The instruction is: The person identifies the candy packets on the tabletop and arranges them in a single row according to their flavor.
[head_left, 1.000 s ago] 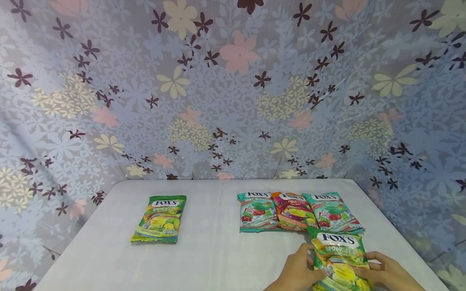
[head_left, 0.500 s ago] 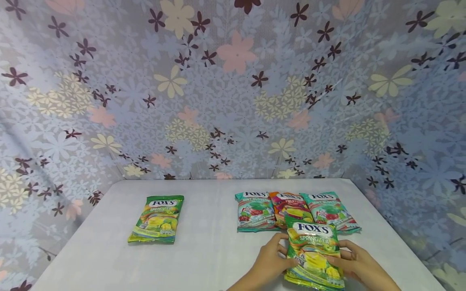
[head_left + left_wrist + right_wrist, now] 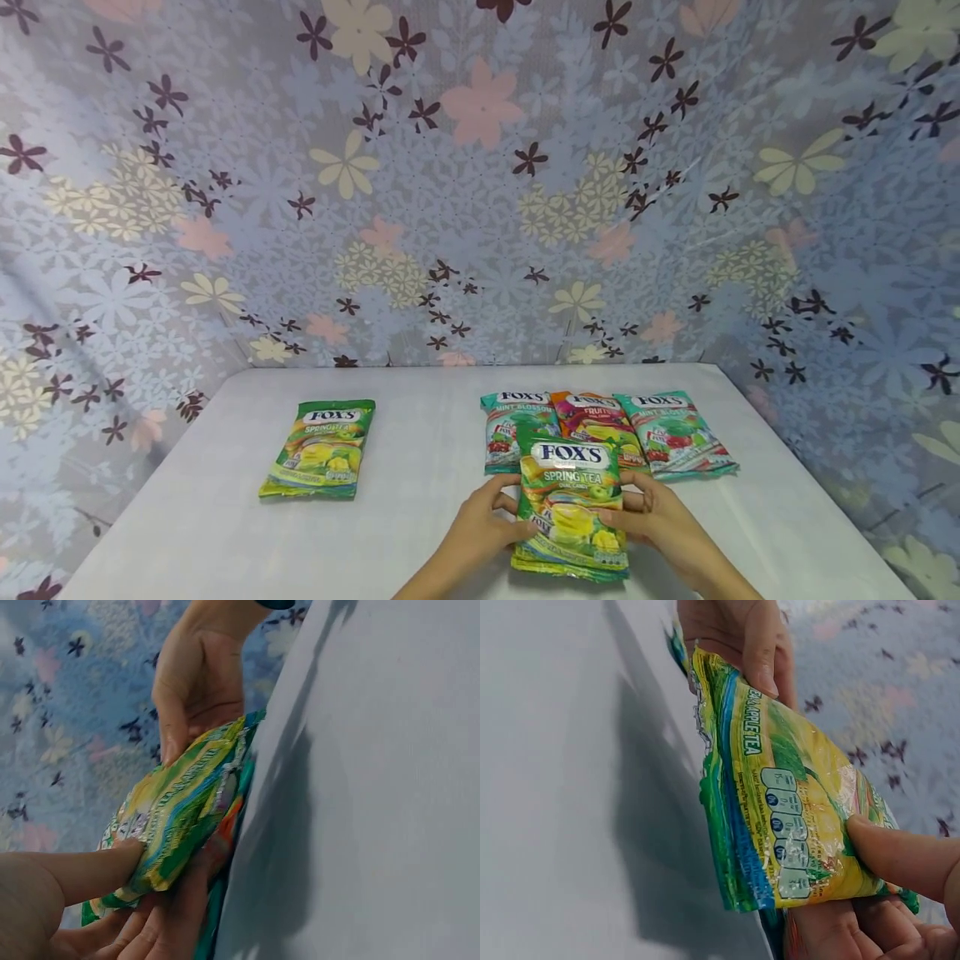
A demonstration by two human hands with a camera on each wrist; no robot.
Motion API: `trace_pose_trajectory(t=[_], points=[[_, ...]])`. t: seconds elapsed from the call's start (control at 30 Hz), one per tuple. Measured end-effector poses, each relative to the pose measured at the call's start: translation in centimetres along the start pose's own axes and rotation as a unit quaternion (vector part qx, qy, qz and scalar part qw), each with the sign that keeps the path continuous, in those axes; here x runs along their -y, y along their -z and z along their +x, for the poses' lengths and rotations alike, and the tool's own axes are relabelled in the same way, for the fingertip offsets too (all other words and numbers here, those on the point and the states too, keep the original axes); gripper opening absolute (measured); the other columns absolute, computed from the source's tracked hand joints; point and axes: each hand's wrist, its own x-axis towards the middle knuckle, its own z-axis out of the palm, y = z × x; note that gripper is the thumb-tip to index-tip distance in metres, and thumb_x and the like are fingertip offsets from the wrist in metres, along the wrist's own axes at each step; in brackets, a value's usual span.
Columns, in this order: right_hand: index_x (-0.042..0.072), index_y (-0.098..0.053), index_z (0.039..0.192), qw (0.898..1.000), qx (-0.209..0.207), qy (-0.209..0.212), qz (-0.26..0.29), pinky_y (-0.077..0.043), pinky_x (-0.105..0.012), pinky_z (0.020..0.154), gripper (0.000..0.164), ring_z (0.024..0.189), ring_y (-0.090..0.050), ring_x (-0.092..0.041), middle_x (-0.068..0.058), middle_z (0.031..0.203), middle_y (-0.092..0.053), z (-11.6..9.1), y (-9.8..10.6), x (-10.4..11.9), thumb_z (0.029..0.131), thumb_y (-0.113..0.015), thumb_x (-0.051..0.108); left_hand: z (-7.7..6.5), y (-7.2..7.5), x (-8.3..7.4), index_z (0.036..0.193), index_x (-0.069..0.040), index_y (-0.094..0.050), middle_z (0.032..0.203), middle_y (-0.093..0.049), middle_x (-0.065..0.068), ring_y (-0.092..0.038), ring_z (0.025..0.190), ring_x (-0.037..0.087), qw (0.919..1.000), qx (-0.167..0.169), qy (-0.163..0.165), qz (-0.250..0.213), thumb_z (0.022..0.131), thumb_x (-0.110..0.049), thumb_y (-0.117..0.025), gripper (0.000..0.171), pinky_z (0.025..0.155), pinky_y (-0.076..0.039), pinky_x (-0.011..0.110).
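Note:
A green and yellow Fox's Spring Tea candy bag (image 3: 572, 508) is held up over the table between both hands. The left hand (image 3: 480, 521) grips its left side, thumb on the front and fingers behind. On the opposite side the right hand (image 3: 660, 521) pinches the edge the same way. Both wrist views show the bag (image 3: 184, 799) tilted above the white surface, casting a shadow. Behind it in the head view lie a teal Mint Blossom bag (image 3: 502, 417), partly covered, an orange-red Fruits bag (image 3: 592, 412), also partly covered, and another Mint Blossom bag (image 3: 678, 433).
Another Spring Tea bag (image 3: 318, 450) lies alone on the left of the white table (image 3: 405, 467). A floral cloth (image 3: 480, 208) hangs behind the table's far edge and along its sides.
Both hands have carried the Spring Tea bag leftward and slightly up from the right front of the table. It now overlaps the left Mint Blossom and Fruits bags in view.

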Motion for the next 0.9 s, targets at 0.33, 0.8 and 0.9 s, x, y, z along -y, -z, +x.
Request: trace_pose_trajectory(t=[0.33, 0.8, 0.9], points=[[-0.006, -0.033, 0.136, 0.998, 0.038, 0.047, -0.01, -0.053, -0.041, 0.08, 0.069, 0.095, -0.065, -0.026, -0.013, 0.109, -0.066, 1.3, -1.9, 1.7, 0.087, -0.074, 0.02, -0.3, 3.3, -0.7, 0.135, 0.001, -0.05, 0.087, -0.063, 0.008, -0.066, 0.071, 0.022, 0.9995, 0.022, 0.006, -0.021, 0.08, -0.005, -0.076, 0.061, 0.062, -0.056, 0.037], [-0.004, -0.036, 0.125, 0.994, 0.092, 0.063, 0.017, -0.053, -0.037, 0.076, 0.049, 0.092, -0.065, -0.025, -0.012, 0.11, -0.065, 1.7, -2.6, 1.8, 0.089, -0.067, 0.008, -0.7, 4.8, -0.9, 0.129, -0.006, -0.051, 0.084, -0.067, 0.009, -0.067, 0.071, 0.023, 0.9981, 0.057, 0.008, -0.023, 0.078, -0.001, -0.077, 0.058, 0.065, -0.051, 0.032], [-0.003, -0.038, 0.12, 0.993, 0.093, 0.069, 0.021, -0.053, -0.037, 0.076, 0.045, 0.093, -0.065, -0.026, -0.013, 0.11, -0.065, 1.6, -2.7, 1.9, 0.088, -0.068, 0.007, -0.8, 4.9, -1.0, 0.13, -0.007, -0.05, 0.084, -0.066, 0.009, -0.066, 0.072, 0.022, 0.9979, 0.06, 0.008, -0.024, 0.078, 0.0, -0.076, 0.058, 0.064, -0.052, 0.033]])
